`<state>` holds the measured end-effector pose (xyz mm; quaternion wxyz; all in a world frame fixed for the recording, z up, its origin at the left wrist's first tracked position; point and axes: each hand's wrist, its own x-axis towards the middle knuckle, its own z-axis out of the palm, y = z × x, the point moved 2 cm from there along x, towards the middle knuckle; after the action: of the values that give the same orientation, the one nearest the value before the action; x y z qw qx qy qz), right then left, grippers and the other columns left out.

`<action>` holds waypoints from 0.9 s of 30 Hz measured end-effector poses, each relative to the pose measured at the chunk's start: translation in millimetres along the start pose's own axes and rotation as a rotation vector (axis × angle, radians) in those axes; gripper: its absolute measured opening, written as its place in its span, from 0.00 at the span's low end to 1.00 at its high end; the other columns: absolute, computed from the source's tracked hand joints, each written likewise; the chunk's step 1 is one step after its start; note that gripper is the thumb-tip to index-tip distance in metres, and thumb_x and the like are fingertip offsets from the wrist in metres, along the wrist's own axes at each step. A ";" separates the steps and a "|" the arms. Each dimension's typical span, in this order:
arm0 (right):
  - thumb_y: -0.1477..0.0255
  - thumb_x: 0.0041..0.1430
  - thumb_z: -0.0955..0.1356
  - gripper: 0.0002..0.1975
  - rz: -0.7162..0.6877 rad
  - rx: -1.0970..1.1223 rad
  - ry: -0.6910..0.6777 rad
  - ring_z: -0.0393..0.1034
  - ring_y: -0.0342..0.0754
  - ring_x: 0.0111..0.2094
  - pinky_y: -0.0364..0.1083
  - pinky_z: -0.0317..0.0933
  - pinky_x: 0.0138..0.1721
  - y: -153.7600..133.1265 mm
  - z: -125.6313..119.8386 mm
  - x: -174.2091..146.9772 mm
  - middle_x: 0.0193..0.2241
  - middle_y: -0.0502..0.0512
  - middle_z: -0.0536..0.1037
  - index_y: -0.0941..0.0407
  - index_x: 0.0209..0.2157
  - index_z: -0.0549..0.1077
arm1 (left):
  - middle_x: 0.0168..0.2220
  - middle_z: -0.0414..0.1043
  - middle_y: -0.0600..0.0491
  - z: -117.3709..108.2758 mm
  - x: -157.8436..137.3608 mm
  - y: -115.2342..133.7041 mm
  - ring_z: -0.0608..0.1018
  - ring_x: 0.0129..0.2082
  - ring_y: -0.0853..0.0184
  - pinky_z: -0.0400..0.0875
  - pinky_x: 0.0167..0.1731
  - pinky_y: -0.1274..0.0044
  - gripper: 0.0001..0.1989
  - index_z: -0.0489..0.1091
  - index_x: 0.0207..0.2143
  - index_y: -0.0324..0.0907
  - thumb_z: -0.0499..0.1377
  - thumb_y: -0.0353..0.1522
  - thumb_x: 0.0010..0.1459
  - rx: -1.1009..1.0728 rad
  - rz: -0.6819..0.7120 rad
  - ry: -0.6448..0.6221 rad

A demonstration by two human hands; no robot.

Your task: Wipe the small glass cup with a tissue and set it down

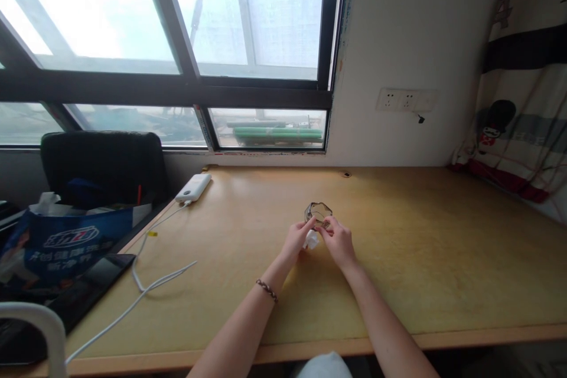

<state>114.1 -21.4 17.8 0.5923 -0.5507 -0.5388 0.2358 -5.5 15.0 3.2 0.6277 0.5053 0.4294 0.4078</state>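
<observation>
From the head view, we saw a small clear faceted glass cup (pixel 318 212) standing upright on the pale wooden bench (pixel 420 236), about midway between its left and right edges and somewhat nearer the far edge than the near one. Our left hand (pixel 297 239) met it from the near left, its fingers (pixel 310 225) drawn narrow and touching the glass at its near wall, with a small crumpled white tissue (pixel 310 240) tucked beneath them. Our right hand (pixel 339 241) came in from the near right, its fingers (pixel 326 225) also pinched close against the lower rim of the glass. We could not tell whether either hand truly gripped the cup or only steadied it.

We judged the cup light, stiff and fragile, and its smooth facets likely slippery; a hold around the side walls, thumb opposite the fingers, seemed safest. The tissue we judged soft and nearly weightless.

Towards the far left corner of the bench lay a white rectangular power bank (pixel 194 187), and a white cable (pixel 146 283) trailed from it along the left edge. Beyond that edge stood a black padded chair (pixel 104 165) and a blue printed plastic bag (pixel 66 245).
</observation>
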 end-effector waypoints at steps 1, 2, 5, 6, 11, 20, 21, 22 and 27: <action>0.65 0.41 0.69 0.10 -0.013 -0.022 0.008 0.66 0.46 0.24 0.43 0.59 0.27 -0.1 -2.6 1.8 0.22 0.50 0.72 0.51 0.29 0.70 | 0.16 0.60 0.56 1.2 -1.2 2.0 0.61 0.13 0.77 0.52 0.11 0.84 0.26 0.69 0.30 0.33 0.54 0.49 0.41 0.007 0.007 -0.016; 0.64 0.41 0.69 0.10 -0.024 -0.044 0.018 0.66 0.47 0.24 0.43 0.58 0.28 0.2 -6.2 4.2 0.23 0.50 0.72 0.51 0.29 0.70 | 0.16 0.60 0.56 2.6 -2.5 4.0 0.61 0.13 0.78 0.52 0.11 0.84 0.26 0.69 0.31 0.34 0.55 0.48 0.41 0.014 0.012 -0.026; 0.63 0.41 0.69 0.11 -0.043 -0.114 0.051 0.66 0.47 0.25 0.44 0.58 0.29 4.5 -25.2 14.1 0.24 0.51 0.72 0.51 0.29 0.69 | 0.16 0.60 0.56 6.2 -6.5 8.7 0.61 0.13 0.78 0.53 0.12 0.85 0.26 0.70 0.33 0.34 0.56 0.48 0.41 0.030 0.008 -0.026; 0.63 0.41 0.68 0.11 -0.047 -0.148 0.057 0.66 0.47 0.26 0.44 0.58 0.29 7.5 -34.7 18.4 0.24 0.51 0.72 0.51 0.29 0.69 | 0.16 0.60 0.56 7.4 -7.6 9.5 0.61 0.13 0.77 0.52 0.12 0.85 0.25 0.70 0.33 0.34 0.56 0.47 0.41 0.034 0.000 -0.024; 0.60 0.42 0.67 0.12 -0.077 -0.544 0.091 0.65 0.49 0.27 0.44 0.54 0.27 35.4 -103.4 45.6 0.25 0.52 0.73 0.51 0.29 0.69 | 0.14 0.57 0.57 13.8 -10.2 8.5 0.60 0.14 0.77 0.52 0.13 0.84 0.24 0.70 0.30 0.34 0.56 0.47 0.41 0.050 0.001 -0.039; 0.59 0.46 0.63 0.14 -0.045 -0.915 0.048 0.66 0.49 0.25 0.44 0.53 0.25 104.9 -195.2 91.8 0.24 0.55 0.73 0.54 0.30 0.68 | 0.14 0.59 0.57 19.2 -7.7 -1.8 0.62 0.14 0.76 0.52 0.15 0.84 0.21 0.70 0.27 0.35 0.55 0.46 0.43 0.066 0.002 -0.048; 0.59 0.45 0.63 0.14 -0.044 -0.904 0.039 0.66 0.49 0.25 0.44 0.53 0.25 109.4 -198.0 94.4 0.24 0.55 0.73 0.54 0.31 0.68 | 0.14 0.59 0.56 18.8 -7.2 -2.5 0.62 0.14 0.76 0.53 0.15 0.84 0.21 0.70 0.27 0.35 0.55 0.46 0.43 0.060 0.006 -0.049; 0.59 0.45 0.63 0.14 -0.047 -0.890 0.031 0.66 0.49 0.25 0.44 0.53 0.25 113.1 -199.8 96.4 0.24 0.55 0.73 0.53 0.31 0.68 | 0.14 0.60 0.56 18.2 -6.7 -3.0 0.63 0.14 0.76 0.53 0.15 0.84 0.21 0.69 0.27 0.35 0.55 0.46 0.43 0.054 0.010 -0.044; 0.58 0.45 0.63 0.15 -0.031 -0.810 0.027 0.66 0.48 0.24 0.43 0.54 0.25 125.4 -203.5 104.0 0.23 0.54 0.73 0.53 0.31 0.67 | 0.15 0.59 0.57 14.8 -5.2 -3.7 0.62 0.14 0.77 0.52 0.14 0.84 0.22 0.69 0.27 0.35 0.55 0.47 0.43 0.007 0.020 0.006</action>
<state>368.3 23.7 -18.4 0.3379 -0.7345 -0.5884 -0.0117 7.4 5.3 2.0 0.6206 0.5104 0.4277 0.4140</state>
